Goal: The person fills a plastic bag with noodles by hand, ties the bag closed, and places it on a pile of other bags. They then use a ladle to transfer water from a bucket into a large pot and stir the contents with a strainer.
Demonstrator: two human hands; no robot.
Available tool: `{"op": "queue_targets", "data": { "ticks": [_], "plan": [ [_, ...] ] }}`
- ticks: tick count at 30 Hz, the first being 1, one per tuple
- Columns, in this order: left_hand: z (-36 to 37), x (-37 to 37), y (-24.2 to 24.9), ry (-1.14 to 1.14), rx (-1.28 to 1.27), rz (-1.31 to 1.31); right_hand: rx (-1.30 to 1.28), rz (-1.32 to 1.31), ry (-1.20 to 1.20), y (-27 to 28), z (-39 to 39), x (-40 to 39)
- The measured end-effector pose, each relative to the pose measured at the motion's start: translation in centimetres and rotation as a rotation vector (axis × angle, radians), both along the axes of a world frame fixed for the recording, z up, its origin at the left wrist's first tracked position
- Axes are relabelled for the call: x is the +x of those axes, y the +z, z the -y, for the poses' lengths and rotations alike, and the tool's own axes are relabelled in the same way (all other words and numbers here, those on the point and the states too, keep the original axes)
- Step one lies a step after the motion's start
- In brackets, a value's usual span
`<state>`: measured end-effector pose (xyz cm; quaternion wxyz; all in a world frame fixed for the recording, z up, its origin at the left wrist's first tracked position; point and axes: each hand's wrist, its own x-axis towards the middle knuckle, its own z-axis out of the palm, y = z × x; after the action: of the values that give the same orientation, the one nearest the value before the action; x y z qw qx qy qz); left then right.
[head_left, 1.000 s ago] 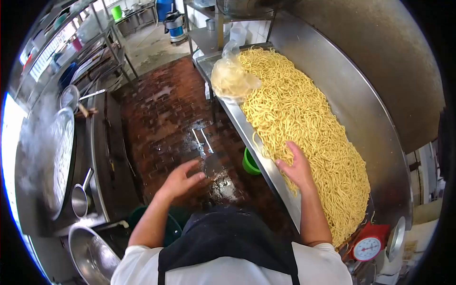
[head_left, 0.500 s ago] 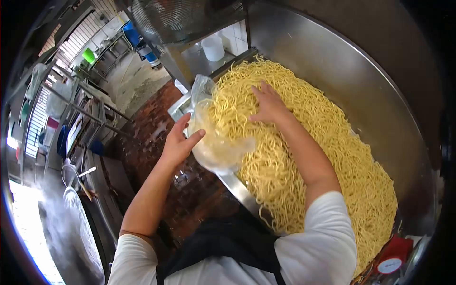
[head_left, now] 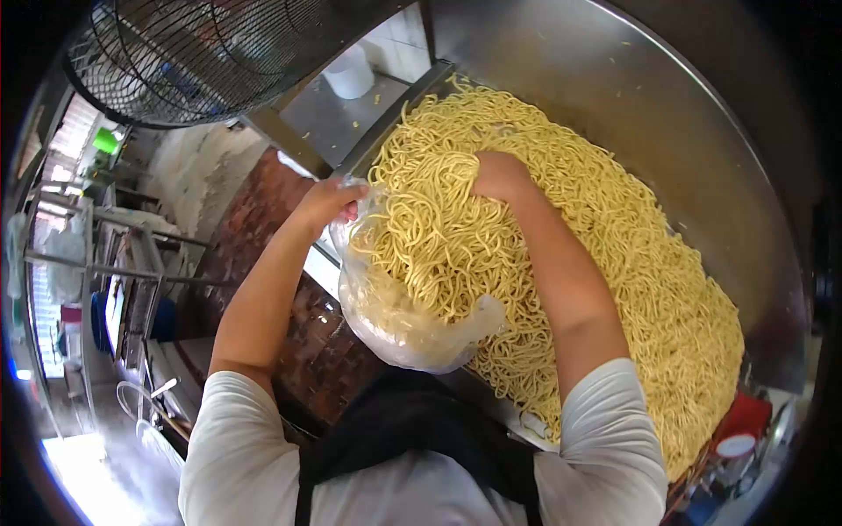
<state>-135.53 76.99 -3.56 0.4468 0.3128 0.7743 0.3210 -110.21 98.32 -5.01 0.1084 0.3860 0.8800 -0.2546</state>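
A big heap of yellow noodles [head_left: 631,263] fills the metal trough. My left hand [head_left: 331,202] pinches the upper rim of a clear plastic bag [head_left: 395,329] at the trough's near left edge. The bag's mouth faces the heap, and some noodles lie inside it. My right hand [head_left: 502,178] is sunk in the upper part of the heap, with its fingers curled around noodles and partly hidden by them.
A steel wall [head_left: 596,70] rises behind the noodles. A round wire guard [head_left: 193,61] hangs at the upper left, near a white bucket [head_left: 349,72]. A red scale [head_left: 741,427] stands at the lower right. Steam rises at the lower left.
My left hand has closed on the bag's rim, and the bag is opened wider with noodles in it. My right hand has gone from spread on the heap to curled into it. The view has shifted.
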Motion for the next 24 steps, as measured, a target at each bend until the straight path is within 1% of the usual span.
{"op": "queue_targets", "data": {
  "ticks": [1, 2, 3, 5, 6, 8, 9, 10, 11, 12, 13, 14, 15, 16, 17, 18, 19, 21, 22, 23, 24],
  "plan": [
    [0.1, 0.5, 0.4, 0.041, 0.093, 0.13, -0.038, -0.082, -0.097, 0.8, 1.8, 1.6],
    [-0.2, 1.6, 0.4, 0.048, 0.184, 0.164, 0.01, -0.191, -0.146, 0.3, 3.5, 3.3],
    [-1.1, 2.2, 1.4, 0.016, 0.191, 0.18, 0.057, -0.304, -0.191, 0.3, 5.3, 4.7],
    [-2.8, 4.0, 3.4, -0.134, 0.302, 0.371, 0.016, -0.152, -0.166, 2.5, 8.3, 6.3],
    [-4.0, 5.6, 4.3, -0.188, 0.359, 0.4, 0.027, -0.134, -0.183, 2.7, 10.2, 7.0],
    [-5.7, 9.8, 7.9, -0.071, 0.332, 0.548, 0.02, -0.3, -0.257, 3.2, 13.3, 8.2],
    [-6.8, 11.0, 8.7, -0.175, 0.386, 0.567, 0.026, -0.288, -0.263, 4.0, 14.0, 8.1],
    [-7.6, 12.0, 9.4, -0.275, 0.442, 0.583, -0.003, -0.453, -0.254, 4.8, 14.7, 8.1],
    [-7.3, 13.5, 10.7, -0.277, 0.442, 0.589, -0.037, -0.623, -0.245, 5.7, 15.4, 7.8],
    [-6.9, 14.9, 12.8, -0.336, 0.491, 0.577, -0.135, -0.637, -0.242, 9.1, 16.2, 6.5],
    [-6.4, 15.8, 14.8, -0.401, 0.536, 0.56, -0.097, -0.578, -0.182, 11.5, 17.0, 4.9],
    [-5.6, 16.1, 16.3, -0.418, 0.521, 0.554, -0.062, -0.521, -0.13, 12.6, 17.9, 3.2],
    [-4.5, 16.4, 17.5, -0.477, 0.549, 0.543, 0.017, -0.632, -0.052, 7.6, 18.6, 0.7],
    [-3.6, 16.6, 17.8, -0.536, 0.577, 0.536, -0.115, -0.727, -0.109, 6.1, 19.9, -1.0],
    [-3.1, 16.3, 17.2, -0.554, 0.568, 0.534, -0.249, -0.828, -0.169, 4.7, 21.3, -2.8],
    [-2.7, 15.4, 16.0, -0.508, 0.527, 0.468, -0.377, -0.927, -0.23, 3.2, 22.7, -4.5],
    [-2.3, 14.1, 14.7, -0.452, 0.49, 0.403, -0.377, -0.923, -0.197, 1.4, 23.7, -4.6],
    [-1.3, 9.6, 11.3, -0.558, 0.396, 0.225, -0.25, -0.783, -0.034, -0.7, 24.6, -3.5],
    [-0.1, 8.1, 11.0, -0.461, 0.371, 0.193, -0.177, -0.684, 0.048, -0.5, 23.9, -2.4],
    [1.5, 6.7, 10.4, -0.36, 0.341, 0.166, -0.169, -0.613, 0.108, 0.1, 22.9, -1.3],
    [2.7, 4.3, 9.5, -0.358, 0.272, 0.087, -0.337, -0.537, 0.117, 2.1, 20.0, 0.8]
  ]
}}
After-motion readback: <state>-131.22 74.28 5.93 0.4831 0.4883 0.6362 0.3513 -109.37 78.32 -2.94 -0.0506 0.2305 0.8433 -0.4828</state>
